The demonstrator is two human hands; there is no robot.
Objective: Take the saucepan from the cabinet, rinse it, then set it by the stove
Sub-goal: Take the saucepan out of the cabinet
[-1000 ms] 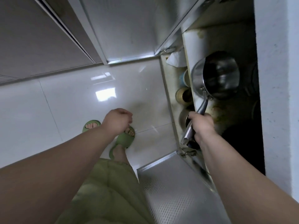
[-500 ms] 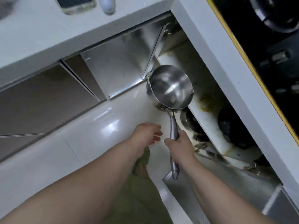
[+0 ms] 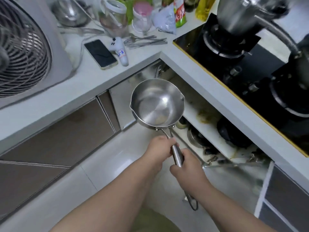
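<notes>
A small stainless steel saucepan [image 3: 156, 104] with a pouring lip hangs in the air in front of the open cabinet [image 3: 207, 126], its bowl empty and facing up. My right hand [image 3: 187, 166] is closed around the lower part of its metal handle. My left hand [image 3: 158, 149] grips the handle just above, near the rivets. The black gas stove [image 3: 247, 64] sits on the counter to the right, above the cabinet.
A white corner countertop [image 3: 93, 76] carries a phone [image 3: 100, 54], a white controller, forks, jars and packets. A fan [image 3: 21, 52] stands at the left. Metal pots sit on the stove burners. Dark pans lie inside the cabinet; its open door [image 3: 234, 178] is low right.
The saucepan has come out of the cabinet and risen to counter height. My left hand, free before, now holds the handle too. The view has tilted up to the counter and stove.
</notes>
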